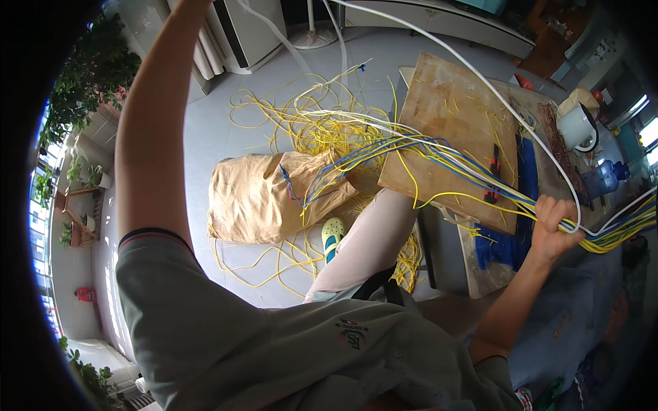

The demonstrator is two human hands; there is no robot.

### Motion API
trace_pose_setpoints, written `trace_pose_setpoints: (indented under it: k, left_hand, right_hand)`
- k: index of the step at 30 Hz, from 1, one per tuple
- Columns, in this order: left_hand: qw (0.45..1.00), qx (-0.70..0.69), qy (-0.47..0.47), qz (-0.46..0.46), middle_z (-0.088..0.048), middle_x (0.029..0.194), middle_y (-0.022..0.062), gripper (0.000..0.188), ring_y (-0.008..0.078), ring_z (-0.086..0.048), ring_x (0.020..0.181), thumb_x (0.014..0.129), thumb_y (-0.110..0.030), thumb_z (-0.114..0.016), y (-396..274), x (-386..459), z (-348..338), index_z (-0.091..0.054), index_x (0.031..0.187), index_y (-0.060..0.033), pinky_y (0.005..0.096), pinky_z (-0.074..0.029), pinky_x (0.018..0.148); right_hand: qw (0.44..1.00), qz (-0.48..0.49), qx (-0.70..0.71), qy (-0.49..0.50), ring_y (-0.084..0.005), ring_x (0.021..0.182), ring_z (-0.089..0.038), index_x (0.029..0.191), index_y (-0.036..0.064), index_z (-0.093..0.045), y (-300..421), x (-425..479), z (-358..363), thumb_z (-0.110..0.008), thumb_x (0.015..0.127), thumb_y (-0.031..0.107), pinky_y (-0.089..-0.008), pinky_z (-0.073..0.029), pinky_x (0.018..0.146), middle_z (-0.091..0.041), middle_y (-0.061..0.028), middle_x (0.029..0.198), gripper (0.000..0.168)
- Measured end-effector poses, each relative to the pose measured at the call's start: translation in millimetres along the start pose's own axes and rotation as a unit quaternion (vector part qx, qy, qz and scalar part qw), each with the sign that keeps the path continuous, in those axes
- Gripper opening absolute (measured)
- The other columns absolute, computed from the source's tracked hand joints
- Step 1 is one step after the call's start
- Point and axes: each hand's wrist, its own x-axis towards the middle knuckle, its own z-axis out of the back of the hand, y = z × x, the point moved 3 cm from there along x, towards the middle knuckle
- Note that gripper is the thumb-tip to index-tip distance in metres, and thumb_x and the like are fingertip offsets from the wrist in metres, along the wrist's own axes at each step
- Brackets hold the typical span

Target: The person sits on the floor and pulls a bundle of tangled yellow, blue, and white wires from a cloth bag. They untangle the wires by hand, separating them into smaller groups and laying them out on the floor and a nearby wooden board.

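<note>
My right hand (555, 226) is closed around a thick bundle of yellow, blue and white electrical cables (462, 164). One part of the bundle fans out leftward across a wooden board (437, 123); the other runs off the right edge. A white cable (478, 77) arcs from the top edge down to my right hand. My left arm reaches up past the top edge, so my left hand is out of view. Red-and-black pliers (493, 174) lie on the board near its right side, beside yellow scraps. A heap of yellow strands (329, 128) covers the floor beyond.
A tan woven sack (252, 200) lies on the tiled floor, left of my leg. Right of the board are a blue cloth (524, 169), copper-coloured wire strands (552, 133), a white mug (578, 128) and a blue plastic bottle (604, 177). A stand base (312, 39) is at the top.
</note>
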Motion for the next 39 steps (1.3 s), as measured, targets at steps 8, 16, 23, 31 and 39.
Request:
trace_pose_setpoints:
  k: [8,16,23,31,39]
  left_hand:
    - [0.753,0.555,0.150,-0.320,-0.059,0.107,0.0060,0.032,0.0122,-0.054,0.071,0.089,-0.020,-0.048,8,-69,82,-0.050,0.119,-0.0093,0.0251,-0.047,0.062]
    - [0.753,0.597,0.186,-0.202,-0.060,0.084,0.0110,0.020,0.0258,-0.060,0.074,0.083,-0.009,-0.054,40,-216,71,-0.059,0.103,-0.0082,0.0339,-0.047,0.063]
    - [0.851,0.478,0.162,-0.145,-0.060,0.069,0.0064,0.020,0.0176,-0.055,0.056,0.075,-0.015,-0.065,40,-272,21,-0.063,0.094,-0.0085,0.0293,-0.044,0.051]
    - [0.860,0.429,0.247,-0.128,-0.058,0.060,0.0048,0.011,0.0166,-0.052,0.049,0.069,-0.012,-0.069,38,-374,17,-0.063,0.074,-0.0040,0.0264,-0.042,0.045]
    - [0.949,-0.084,0.276,0.131,-0.058,0.053,0.0088,0.032,0.0135,-0.051,0.039,0.073,-0.029,-0.069,19,-417,58,-0.063,0.068,0.0029,0.0242,-0.039,0.037]
  right_hand:
    - [0.999,-0.012,0.036,-0.004,-0.0071,0.043,-0.022,0.069,0.006,-0.047,-13,0,40,-0.056,0.084,0.029,-0.0253,-0.022,0.047,-0.022,0.0050,0.047,0.029]
    - [0.997,-0.049,0.060,0.010,-0.0074,0.043,-0.020,0.070,0.008,-0.046,-23,15,54,-0.052,0.087,0.033,-0.0265,-0.020,0.048,-0.022,0.0060,0.046,0.030]
    - [0.988,-0.079,0.105,-0.082,-0.0072,0.041,-0.018,0.060,0.012,-0.034,-26,21,64,-0.046,0.091,0.028,-0.0252,-0.020,0.047,-0.021,0.0045,0.046,0.037]
    - [0.988,-0.105,0.110,-0.039,-0.0081,0.041,-0.016,0.054,0.014,-0.028,-40,50,108,-0.037,0.095,0.026,-0.0244,-0.021,0.046,-0.020,0.0033,0.046,0.044]
    - [0.981,-0.162,0.107,0.000,-0.0071,0.040,-0.017,0.054,0.014,-0.029,-48,83,119,-0.039,0.094,0.025,-0.0230,-0.022,0.045,-0.021,0.0036,0.046,0.043]
